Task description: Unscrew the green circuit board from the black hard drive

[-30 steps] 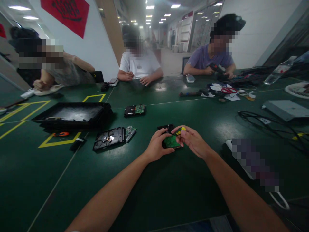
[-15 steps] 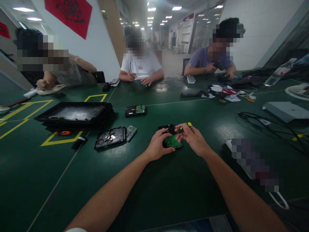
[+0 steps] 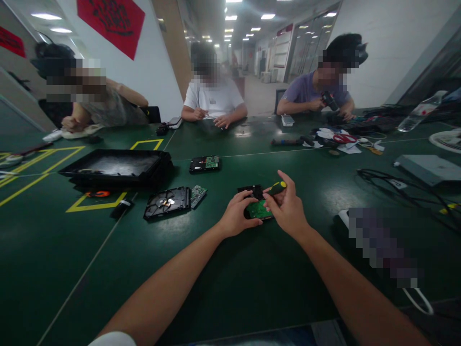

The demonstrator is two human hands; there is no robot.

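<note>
In the head view, a hard drive [image 3: 257, 209] lies on the table with its green circuit board facing up. My left hand [image 3: 235, 214] grips it from the left, thumb at the near edge and fingers at the far edge. My right hand [image 3: 292, 211] is closed on a screwdriver [image 3: 278, 187] with a yellow and dark green handle, held slanting above the drive. The screwdriver's tip is hidden by my fingers. Just beyond the drive sits a black part [image 3: 254, 190], partly covered by my left fingers.
To the left lie a black drive casing [image 3: 167, 203], a loose circuit board [image 3: 198, 196], another hard drive [image 3: 205, 164] and black trays [image 3: 115, 168]. Cables [image 3: 382, 180] and a grey box [image 3: 428, 168] are at the right. Three people sit across the green table [image 3: 201, 269].
My right hand has turned, its index finger now raised and the screwdriver's handle showing more fully. The left hand keeps its hold on the hard drive. The whole view has shifted slightly.
</note>
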